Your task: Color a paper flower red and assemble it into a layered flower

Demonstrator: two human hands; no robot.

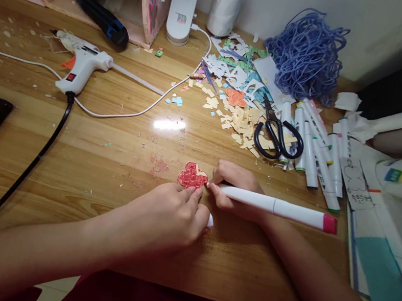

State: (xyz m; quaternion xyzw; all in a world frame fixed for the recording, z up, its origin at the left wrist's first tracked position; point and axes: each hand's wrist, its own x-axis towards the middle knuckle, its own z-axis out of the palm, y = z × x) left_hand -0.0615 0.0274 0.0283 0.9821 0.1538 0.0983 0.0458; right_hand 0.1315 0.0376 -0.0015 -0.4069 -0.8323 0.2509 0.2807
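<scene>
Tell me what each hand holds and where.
Right hand: marker, near its tip. Left hand: flower cutout, pressed at its lower edge; perhaps a white piece, mostly hidden.

My left hand (180, 212) lies palm down, fingers bent and fingertips pointing away from me. My left forearm (64, 238) slants in behind it, bare. My right hand (236, 187) is just beyond and right of the left, thumb and fingers drawn into a pinch. My right forearm (313, 276), also bare, runs back toward me, angling outward.
</scene>
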